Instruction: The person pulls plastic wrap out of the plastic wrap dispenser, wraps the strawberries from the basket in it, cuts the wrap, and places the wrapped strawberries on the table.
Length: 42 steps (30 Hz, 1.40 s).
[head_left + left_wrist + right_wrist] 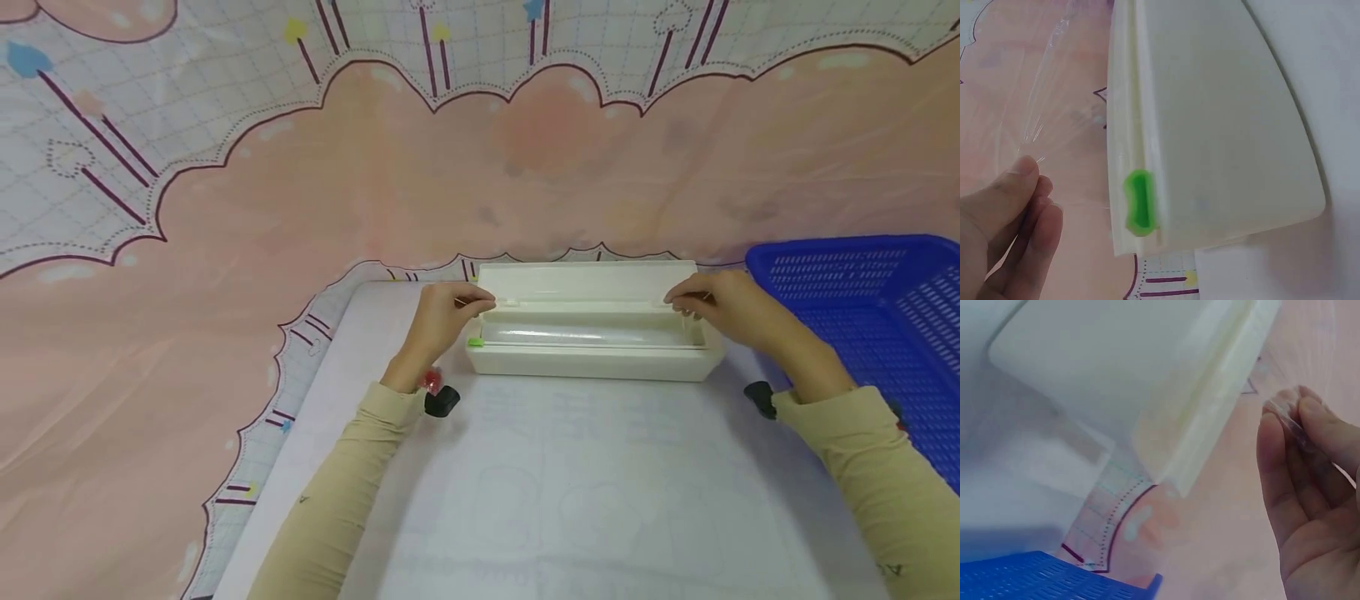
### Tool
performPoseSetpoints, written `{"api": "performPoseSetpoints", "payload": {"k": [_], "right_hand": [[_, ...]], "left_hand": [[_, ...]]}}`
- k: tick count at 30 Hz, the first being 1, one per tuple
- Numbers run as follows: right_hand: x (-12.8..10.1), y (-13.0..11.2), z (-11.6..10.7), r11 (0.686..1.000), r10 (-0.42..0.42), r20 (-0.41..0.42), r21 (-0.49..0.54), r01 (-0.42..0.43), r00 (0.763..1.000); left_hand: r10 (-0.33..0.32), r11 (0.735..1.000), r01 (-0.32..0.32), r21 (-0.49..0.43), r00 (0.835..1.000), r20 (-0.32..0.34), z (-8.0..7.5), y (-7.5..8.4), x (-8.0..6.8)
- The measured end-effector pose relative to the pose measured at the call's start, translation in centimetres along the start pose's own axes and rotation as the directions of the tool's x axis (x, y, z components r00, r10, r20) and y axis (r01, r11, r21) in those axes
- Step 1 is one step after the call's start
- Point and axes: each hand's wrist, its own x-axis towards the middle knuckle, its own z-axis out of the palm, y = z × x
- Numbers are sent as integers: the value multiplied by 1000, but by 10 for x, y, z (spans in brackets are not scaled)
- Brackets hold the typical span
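A cream cling film dispenser (pixel 596 365) sits on the white board with its lid (pixel 585 279) raised at the back. Inside it lies a roll of clear film (pixel 585 335), and a green slider cutter (pixel 1141 203) is at its left end. My left hand (pixel 444 321) pinches clear cling film (pixel 1035 122) between thumb and fingers, and creases fan out from the grip. At the opposite end my right hand (pixel 735 308) pinches bunched film (pixel 1300 432). Both hands are beside the dispenser's ends, above its open top. The film's full extent is hard to see.
A blue plastic basket (pixel 757 258) stands at the right, close to my right forearm. The white board (pixel 585 483) stretches in front of the dispenser. A patterned peach cloth (pixel 262 192) lies behind and to the left. A small red object (pixel 432 380) shows beside my left wrist.
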Motion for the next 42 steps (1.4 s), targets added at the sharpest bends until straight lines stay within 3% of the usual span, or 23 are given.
{"api": "performPoseSetpoints", "payload": {"k": [12, 21, 33, 42], "right_hand": [[2, -19, -17, 999, 24, -179, -30, -30, 983], [0, -21, -29, 999, -6, -237, -53, -6, 971], [-4, -30, -38, 998, -13, -273, -61, -3, 962], [-7, -38, -44, 995, -63, -342, -94, 33, 938]], "left_hand": [[-8, 999, 5, -46, 998, -58, -13, 13, 7], [23, 992, -34, -119, 996, -87, -23, 26, 16], [72, 989, -92, -112, 982, -175, -28, 34, 22], [120, 985, -144, -98, 969, -218, -34, 44, 25]]}}
